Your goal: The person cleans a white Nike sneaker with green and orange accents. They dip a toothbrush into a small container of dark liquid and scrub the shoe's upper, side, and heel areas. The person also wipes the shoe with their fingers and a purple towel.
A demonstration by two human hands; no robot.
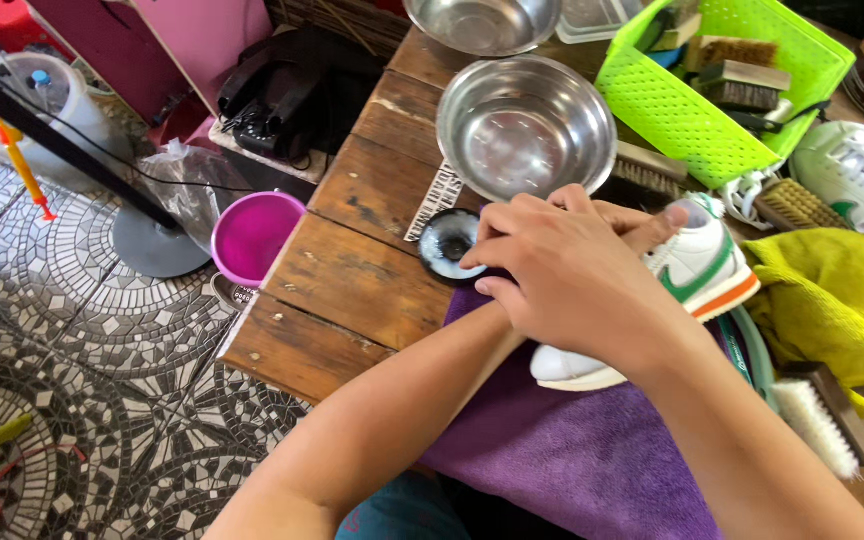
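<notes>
A white sneaker [704, 262] with a green stripe and an orange sole lies on a purple towel [572, 450] on the wooden table [352, 285]. My right hand [562, 275] reaches left across the shoe, and its fingertips touch a small round black tin [442, 240] with whitish paste inside. My left hand [652, 224] is mostly hidden beneath the right one. It rests on the sneaker near the opening, with only a finger showing. My forearms cross over the towel.
Behind the tin stands a steel bowl [525, 125], with a second bowl [482, 22] further back. A green basket [692, 110] holds brushes. To the right are yellow cloth [832, 290], a white-bristled brush [817, 425] and another sneaker [852, 165]. A pink bucket [252, 235] sits on the tiled floor.
</notes>
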